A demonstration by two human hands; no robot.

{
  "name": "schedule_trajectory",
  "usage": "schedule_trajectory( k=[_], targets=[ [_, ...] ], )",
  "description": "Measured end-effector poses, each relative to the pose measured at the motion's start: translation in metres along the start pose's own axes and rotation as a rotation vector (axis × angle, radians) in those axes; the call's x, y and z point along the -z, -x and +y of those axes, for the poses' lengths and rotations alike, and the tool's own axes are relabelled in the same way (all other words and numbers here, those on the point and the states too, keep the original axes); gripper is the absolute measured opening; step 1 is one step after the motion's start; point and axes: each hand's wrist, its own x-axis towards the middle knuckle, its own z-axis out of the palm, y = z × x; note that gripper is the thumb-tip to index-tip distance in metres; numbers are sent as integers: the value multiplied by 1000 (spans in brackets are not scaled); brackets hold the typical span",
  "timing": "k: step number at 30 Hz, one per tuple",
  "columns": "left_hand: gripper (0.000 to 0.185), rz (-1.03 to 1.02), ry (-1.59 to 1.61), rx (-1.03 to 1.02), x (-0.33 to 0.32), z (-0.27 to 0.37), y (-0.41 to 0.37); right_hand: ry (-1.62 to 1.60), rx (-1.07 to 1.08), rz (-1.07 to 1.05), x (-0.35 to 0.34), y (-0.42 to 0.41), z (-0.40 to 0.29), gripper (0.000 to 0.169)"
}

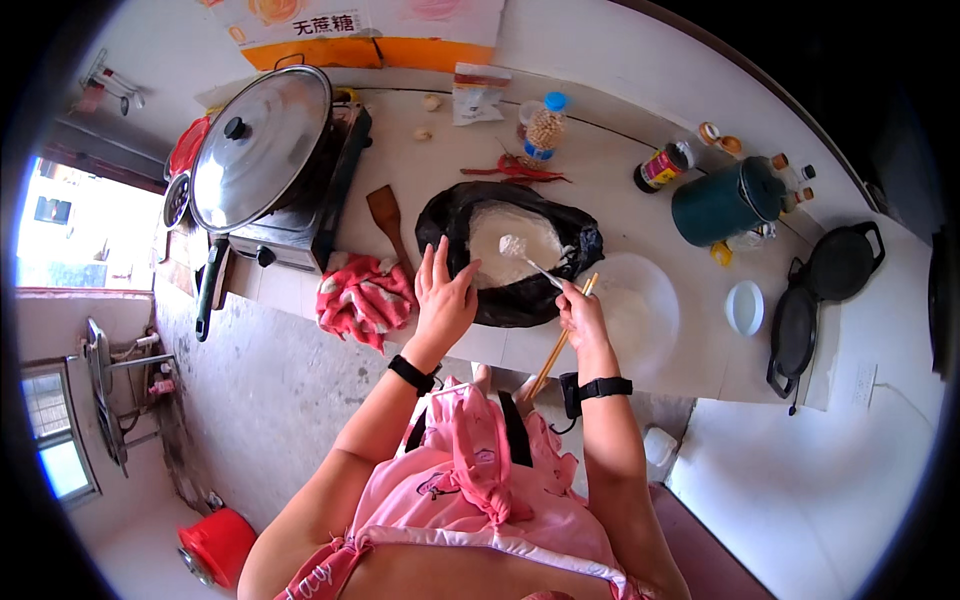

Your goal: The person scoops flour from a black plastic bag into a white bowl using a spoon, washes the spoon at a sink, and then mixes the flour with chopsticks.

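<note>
In my right hand [581, 315] are a metal spoon [541, 273] and a pair of wooden chopsticks [551, 361]. The spoon's bowl carries a heap of white powder [512, 245], likely flour, above an opened black plastic bag [450, 206]. More of the same powder [487, 225] fills the bag. My left hand [444, 294] is spread over the bag's near left rim with nothing in its grasp; whether it touches the plastic, I cannot tell. Just right of the bag sits a translucent white bowl [664, 307] with some pale content inside, partly behind my right hand.
A lidded pan [262, 150] stands on a gas stove [281, 244] at left. Near my left hand lie a red-and-white cloth [360, 296] and a wooden spatula [385, 210]. Dried red chillies [517, 169] and a bottle [545, 131] are behind the bag. A green canister [716, 201] stands at right.
</note>
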Motion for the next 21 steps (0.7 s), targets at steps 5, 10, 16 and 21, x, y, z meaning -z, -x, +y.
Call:
schedule_trajectory(
  k=[5,10,16,21],
  targets=[
    [38,29,62,-88,-6,28,1,-6,47,-28,29,28,-10,17],
    [39,-3,88,-148,-23,57,2,-16,84,-18,82,67,-23,21],
    [38,-27,100,-209,-41,76,7,94,196,198,147,87,-13,24],
    [37,-37,74,-205,-41,83,13,1355,809,534,147,81,22,41]
  ],
)
